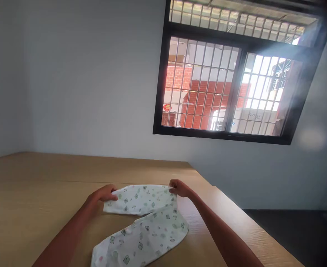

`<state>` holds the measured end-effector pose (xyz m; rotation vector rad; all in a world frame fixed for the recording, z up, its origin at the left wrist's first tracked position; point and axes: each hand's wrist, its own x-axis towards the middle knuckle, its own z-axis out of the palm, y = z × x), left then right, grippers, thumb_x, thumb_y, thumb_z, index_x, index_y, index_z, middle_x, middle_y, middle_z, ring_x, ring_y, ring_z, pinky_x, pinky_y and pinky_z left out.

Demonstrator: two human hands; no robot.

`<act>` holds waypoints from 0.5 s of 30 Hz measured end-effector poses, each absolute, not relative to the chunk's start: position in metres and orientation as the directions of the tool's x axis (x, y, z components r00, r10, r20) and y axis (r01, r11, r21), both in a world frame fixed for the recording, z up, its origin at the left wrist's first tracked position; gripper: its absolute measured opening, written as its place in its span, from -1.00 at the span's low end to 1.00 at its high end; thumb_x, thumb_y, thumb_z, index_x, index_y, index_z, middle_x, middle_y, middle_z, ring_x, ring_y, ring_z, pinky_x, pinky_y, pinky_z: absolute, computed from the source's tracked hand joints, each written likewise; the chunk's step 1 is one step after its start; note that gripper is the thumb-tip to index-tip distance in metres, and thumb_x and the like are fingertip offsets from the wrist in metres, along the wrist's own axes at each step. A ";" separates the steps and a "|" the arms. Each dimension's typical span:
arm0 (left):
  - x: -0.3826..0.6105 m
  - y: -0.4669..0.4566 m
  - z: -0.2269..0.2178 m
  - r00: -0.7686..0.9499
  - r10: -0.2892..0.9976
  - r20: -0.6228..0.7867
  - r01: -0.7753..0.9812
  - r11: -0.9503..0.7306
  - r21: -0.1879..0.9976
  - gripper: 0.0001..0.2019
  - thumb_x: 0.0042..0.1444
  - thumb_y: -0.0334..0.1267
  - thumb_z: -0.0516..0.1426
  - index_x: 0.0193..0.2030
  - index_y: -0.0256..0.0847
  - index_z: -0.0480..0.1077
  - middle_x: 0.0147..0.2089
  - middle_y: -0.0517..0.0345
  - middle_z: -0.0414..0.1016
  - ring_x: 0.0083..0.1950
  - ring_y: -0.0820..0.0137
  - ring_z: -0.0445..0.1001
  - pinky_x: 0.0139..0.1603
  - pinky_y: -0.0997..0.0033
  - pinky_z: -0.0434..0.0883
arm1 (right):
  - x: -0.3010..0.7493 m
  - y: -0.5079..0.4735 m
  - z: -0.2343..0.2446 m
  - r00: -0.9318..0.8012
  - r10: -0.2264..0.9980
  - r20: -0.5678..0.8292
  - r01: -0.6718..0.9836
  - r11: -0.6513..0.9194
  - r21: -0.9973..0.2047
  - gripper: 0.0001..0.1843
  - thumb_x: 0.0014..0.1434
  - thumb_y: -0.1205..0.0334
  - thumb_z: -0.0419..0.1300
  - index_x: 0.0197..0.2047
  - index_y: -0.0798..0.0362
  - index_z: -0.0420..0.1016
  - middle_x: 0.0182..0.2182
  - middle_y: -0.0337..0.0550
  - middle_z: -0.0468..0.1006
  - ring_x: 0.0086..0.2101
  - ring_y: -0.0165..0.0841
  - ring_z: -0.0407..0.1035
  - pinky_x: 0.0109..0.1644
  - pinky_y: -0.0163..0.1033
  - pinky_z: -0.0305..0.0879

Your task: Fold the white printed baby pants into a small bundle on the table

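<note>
Nearest us lies the printed white garment (145, 222), spread on the wooden table (35, 193). We pinch its far edge at both corners: our left hand (103, 193) closed on one, our right hand (180, 188) closed on the other. Beyond, a barred window (230, 81).

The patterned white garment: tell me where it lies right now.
In the head view the patterned white garment lies on the wooden table, low and centre, its far corners pinched by the left hand and right hand, below the barred window.
</note>
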<state>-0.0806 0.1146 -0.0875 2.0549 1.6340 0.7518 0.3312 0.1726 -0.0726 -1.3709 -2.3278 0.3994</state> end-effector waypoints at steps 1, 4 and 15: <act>-0.083 0.117 -0.071 0.182 0.963 0.199 0.743 -0.267 0.614 -0.75 -0.08 -0.10 0.28 -0.43 -0.25 0.40 -0.43 0.23 0.44 -0.42 0.39 0.38 -0.34 0.43 0.30 | 0.333 0.176 -0.058 -0.423 0.866 0.266 0.742 0.500 -0.446 -0.81 0.20 0.26 0.25 -0.37 0.12 0.33 -0.46 -0.31 0.35 -0.45 -0.45 0.26 -0.34 -0.33 0.23; -0.088 0.118 -0.013 0.144 0.908 0.394 0.720 -0.370 0.588 -0.67 0.01 0.05 0.14 -0.40 -0.22 0.32 -0.46 0.30 0.25 -0.38 0.42 0.24 -0.35 0.51 0.17 | 0.338 0.178 -0.012 -0.364 0.809 0.462 0.689 0.567 -0.450 -0.90 0.20 0.26 0.18 -0.28 0.11 0.36 -0.37 -0.24 0.43 -0.35 -0.41 0.31 -0.26 -0.30 0.25; -0.043 -0.064 -0.047 0.343 0.860 0.379 0.589 -0.511 0.626 -0.71 0.26 0.02 0.09 -0.34 -0.11 0.43 -0.27 0.16 0.46 -0.26 0.34 0.39 -0.21 0.45 0.34 | 0.410 0.016 -0.045 -0.464 0.738 0.491 0.710 0.641 -0.293 -0.87 0.28 0.19 0.13 -0.27 -0.01 0.47 -0.23 -0.08 0.52 -0.21 -0.23 0.38 -0.10 -0.15 0.31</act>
